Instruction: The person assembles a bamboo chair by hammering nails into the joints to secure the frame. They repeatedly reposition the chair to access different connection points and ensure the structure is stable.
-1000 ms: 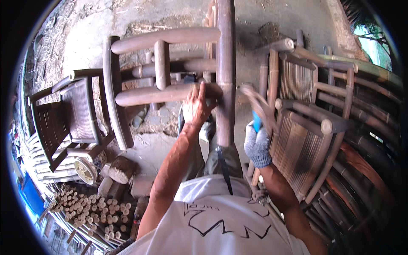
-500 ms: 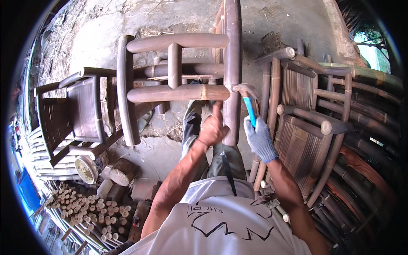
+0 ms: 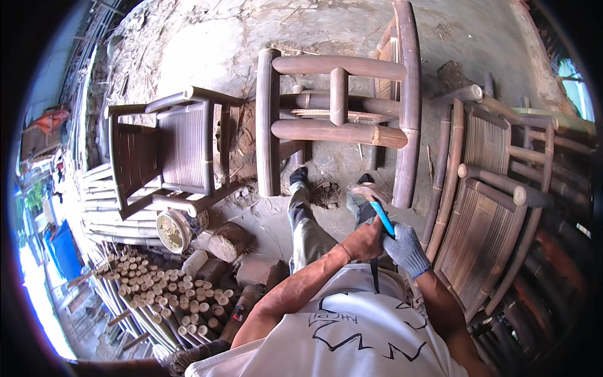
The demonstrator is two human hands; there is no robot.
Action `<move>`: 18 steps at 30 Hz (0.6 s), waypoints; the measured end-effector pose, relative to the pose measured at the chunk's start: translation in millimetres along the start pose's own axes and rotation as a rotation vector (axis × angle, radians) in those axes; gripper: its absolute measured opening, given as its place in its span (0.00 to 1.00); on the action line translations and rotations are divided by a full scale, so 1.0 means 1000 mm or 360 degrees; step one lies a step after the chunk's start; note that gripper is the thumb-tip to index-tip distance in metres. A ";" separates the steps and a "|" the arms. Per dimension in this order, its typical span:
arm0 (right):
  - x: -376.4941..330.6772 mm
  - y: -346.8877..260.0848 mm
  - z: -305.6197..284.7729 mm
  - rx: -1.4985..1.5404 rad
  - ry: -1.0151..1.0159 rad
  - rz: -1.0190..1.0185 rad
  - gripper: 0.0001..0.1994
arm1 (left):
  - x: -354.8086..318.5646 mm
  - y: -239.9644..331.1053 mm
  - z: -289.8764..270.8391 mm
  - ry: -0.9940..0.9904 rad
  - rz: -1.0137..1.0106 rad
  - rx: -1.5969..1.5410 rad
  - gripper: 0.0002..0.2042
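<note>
My right hand (image 3: pixel 405 249), in a grey knit glove, grips the blue handle of a hammer (image 3: pixel 384 221). The hammer's head is blurred and points away from me, over my foot. Bare, my left hand (image 3: pixel 367 241) is held close against the handle and the glove, with its fingers curled; what they hold, if anything, is hidden. Both hands are near my waist, apart from the dark bamboo chair frame (image 3: pixel 339 130) in front of me. That frame has thick side poles, cross rails and a short upright piece between two rails.
A finished-looking bamboo chair (image 3: pixel 182 147) lies at the left, and more bamboo chairs (image 3: pixel 480 235) stand close on my right. Lower left are a bucket (image 3: pixel 173 231), a log section (image 3: pixel 230 242) and a stack of cut bamboo poles (image 3: pixel 173 295). Debris lies on the concrete floor (image 3: pixel 301 25).
Both hands have drawn back from the chair frame toward my body, and the hammer has come away from the side pole. My left hand has moved over to the hammer. The view has shifted left.
</note>
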State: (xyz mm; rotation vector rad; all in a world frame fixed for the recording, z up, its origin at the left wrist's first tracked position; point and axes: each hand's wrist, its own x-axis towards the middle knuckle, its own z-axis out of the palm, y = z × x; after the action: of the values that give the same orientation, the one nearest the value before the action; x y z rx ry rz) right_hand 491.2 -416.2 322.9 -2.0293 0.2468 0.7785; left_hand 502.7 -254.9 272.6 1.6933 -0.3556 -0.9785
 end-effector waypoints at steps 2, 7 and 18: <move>0.008 -0.022 0.014 -0.0048 -0.0070 0.0125 0.12 | -0.015 0.003 -0.028 -0.0079 -0.0097 -0.0057 0.37; 0.019 -0.064 0.072 0.0053 -0.0050 -0.0007 0.11 | -0.061 -0.015 -0.091 -0.0175 -0.0075 -0.0103 0.38; 0.044 -0.169 0.139 0.1274 0.0353 0.0412 0.09 | -0.107 0.000 -0.225 -0.0132 -0.0077 -0.0574 0.27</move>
State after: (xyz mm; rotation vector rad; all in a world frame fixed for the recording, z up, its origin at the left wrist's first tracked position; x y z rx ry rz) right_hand 543.6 -202.3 360.7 -1.3234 0.8198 0.4860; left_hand 606.4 -36.3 333.1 1.3423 -0.1793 -1.0797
